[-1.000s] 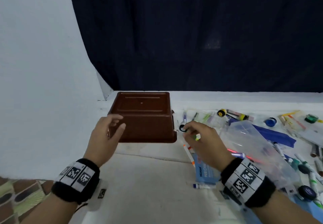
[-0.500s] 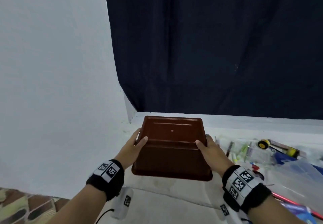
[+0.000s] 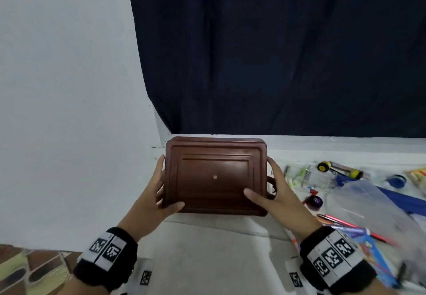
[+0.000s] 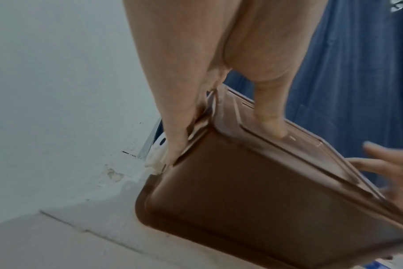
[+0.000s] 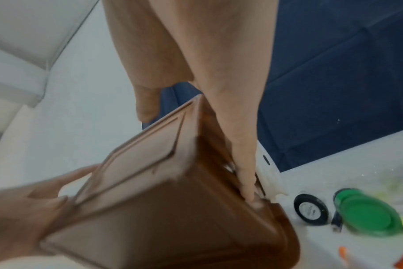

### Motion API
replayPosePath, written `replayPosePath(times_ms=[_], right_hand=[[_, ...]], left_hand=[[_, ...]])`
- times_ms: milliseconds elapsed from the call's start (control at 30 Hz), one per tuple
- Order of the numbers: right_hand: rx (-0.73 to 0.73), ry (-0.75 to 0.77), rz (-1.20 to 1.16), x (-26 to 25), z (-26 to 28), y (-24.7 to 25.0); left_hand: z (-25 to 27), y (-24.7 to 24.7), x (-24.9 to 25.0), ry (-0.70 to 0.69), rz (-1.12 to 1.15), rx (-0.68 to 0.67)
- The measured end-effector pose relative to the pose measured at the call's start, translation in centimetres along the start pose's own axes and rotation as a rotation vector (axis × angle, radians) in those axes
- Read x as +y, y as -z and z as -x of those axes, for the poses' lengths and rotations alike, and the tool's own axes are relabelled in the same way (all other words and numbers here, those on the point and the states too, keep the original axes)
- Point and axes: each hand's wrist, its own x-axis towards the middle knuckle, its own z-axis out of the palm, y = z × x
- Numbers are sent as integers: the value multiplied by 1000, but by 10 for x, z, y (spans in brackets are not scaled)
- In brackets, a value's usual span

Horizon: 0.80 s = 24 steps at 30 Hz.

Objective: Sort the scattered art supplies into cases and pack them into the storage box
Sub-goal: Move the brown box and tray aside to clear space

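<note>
The brown plastic storage box [image 3: 214, 175] is tipped up off the white table [image 3: 207, 248], its ridged base facing me and its open side turned away. My left hand [image 3: 159, 191] grips its left side, thumb on the base and fingers along the wall. My right hand [image 3: 276, 191] grips the right side the same way. In the left wrist view the box [image 4: 253, 200] hangs slanted above the table, and the fingers [image 4: 173, 131] lie along its rim. The right wrist view shows the box [image 5: 173, 209] blurred. Its inside is hidden.
Art supplies lie scattered on the right: a clear plastic pouch [image 3: 359, 202], pink pens [image 3: 334, 220], a yellow-wheeled tool [image 3: 323, 166], a blue cap [image 3: 396, 180], a green lid [image 5: 366, 211] and a black round tin [image 5: 311, 208]. A white wall stands left, a dark curtain behind.
Both hands came to the upside-down box, took hold of its sides, and have tipped it up so that its base faces me. My view has swung left.
</note>
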Motion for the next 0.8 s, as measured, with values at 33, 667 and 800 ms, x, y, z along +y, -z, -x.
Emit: replayPosePath(times_ms=[33, 667, 800], right_hand=[[32, -19, -83, -3, 10, -2], [184, -182, -262, -1, 125, -17], [294, -70, -266, 1, 142, -13]], left_hand=[[10, -5, 5, -17, -2, 14], [126, -45, 8, 199, 356, 223], [143, -42, 12, 141, 438, 277]])
